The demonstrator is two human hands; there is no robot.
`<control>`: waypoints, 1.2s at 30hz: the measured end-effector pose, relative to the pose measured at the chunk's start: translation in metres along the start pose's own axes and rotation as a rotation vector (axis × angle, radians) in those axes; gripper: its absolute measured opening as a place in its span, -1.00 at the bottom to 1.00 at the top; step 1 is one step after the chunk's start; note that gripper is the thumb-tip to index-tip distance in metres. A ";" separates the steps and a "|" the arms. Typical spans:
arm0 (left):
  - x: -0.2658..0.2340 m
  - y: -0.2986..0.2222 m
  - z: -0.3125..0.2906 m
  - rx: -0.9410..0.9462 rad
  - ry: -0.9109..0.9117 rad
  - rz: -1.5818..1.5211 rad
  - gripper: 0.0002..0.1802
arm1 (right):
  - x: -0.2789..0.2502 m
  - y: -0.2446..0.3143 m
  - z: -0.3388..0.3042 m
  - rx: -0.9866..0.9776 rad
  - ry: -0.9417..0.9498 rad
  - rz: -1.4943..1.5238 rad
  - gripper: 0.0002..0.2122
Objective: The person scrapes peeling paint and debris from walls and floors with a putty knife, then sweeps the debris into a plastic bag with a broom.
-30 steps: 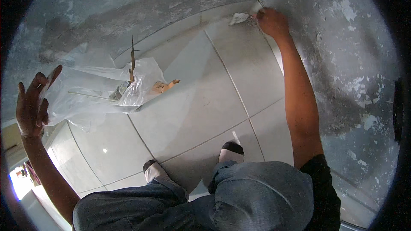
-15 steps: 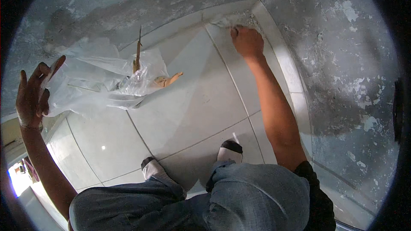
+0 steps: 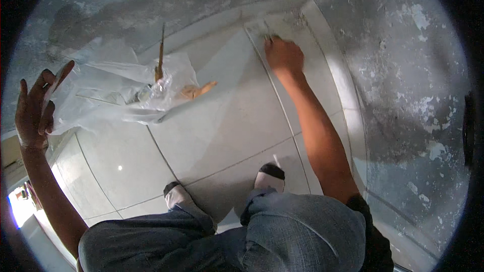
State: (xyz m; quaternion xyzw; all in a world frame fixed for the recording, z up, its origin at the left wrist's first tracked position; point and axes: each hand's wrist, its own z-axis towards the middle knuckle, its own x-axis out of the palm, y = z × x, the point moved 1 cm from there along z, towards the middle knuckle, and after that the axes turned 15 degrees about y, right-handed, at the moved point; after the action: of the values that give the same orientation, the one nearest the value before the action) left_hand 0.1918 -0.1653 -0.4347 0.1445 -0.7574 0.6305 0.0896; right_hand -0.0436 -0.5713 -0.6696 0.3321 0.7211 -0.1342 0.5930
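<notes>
Our left hand (image 3: 34, 113), fingers partly spread, has hold of the left end of a clear plastic bag (image 3: 123, 85) lying on the tiled floor (image 3: 212, 126), long axis running rightward. A thin stick (image 3: 161, 58) at the bag points toward the far wall, a curled brown piece (image 3: 202, 89) rightward. Our right hand (image 3: 285, 59), fingers curled, works low near the corner, we judge; blur hides whether it grips anything. Next calls for a sure pinch there, bag end spread.

The bag (image 3: 91, 113) is see-through, milky white; the wall (image 3: 398, 106) grey, mottled whitish; the floor (image 3: 217, 131) pale grey, lined in a grid; jeans (image 3: 307, 231) blue-grey; socks (image 3: 176, 197) white with black toes.
</notes>
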 end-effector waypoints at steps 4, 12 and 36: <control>-0.003 0.007 -0.005 -0.031 -0.393 0.310 -0.61 | 0.003 0.000 -0.002 0.056 -0.068 0.072 -0.69; 0.000 0.007 -0.005 -0.055 -0.550 0.406 -0.52 | -0.004 -0.009 0.001 -0.052 -0.162 0.089 -0.68; 0.008 0.016 0.005 -0.034 -0.641 0.289 -0.34 | -0.012 0.013 0.004 -0.031 -0.058 -0.022 -0.68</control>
State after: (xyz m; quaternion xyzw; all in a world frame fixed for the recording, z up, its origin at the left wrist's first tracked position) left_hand 0.1788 -0.1688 -0.4478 0.2251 -0.7699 0.5466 -0.2405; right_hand -0.0313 -0.5674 -0.6563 0.3111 0.7093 -0.1391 0.6170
